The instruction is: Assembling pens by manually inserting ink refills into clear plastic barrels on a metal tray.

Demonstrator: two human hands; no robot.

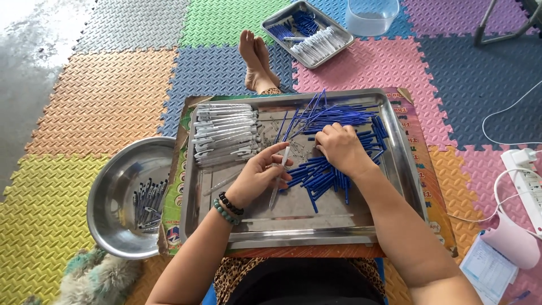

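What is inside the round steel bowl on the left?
The bowl holds a small heap of dark pens lying toward its right side; the rest shows bare metal. Its right edge is hidden under the cardboard beneath the tray, so anything there cannot be seen.

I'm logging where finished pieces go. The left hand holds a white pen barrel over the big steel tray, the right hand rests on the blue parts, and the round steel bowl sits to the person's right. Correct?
Not quite: the head view shows the round steel bowl on the person's left, beside the big steel tray. The rest stands: the left hand holds a white pen barrel, and the right hand rests on the blue parts.
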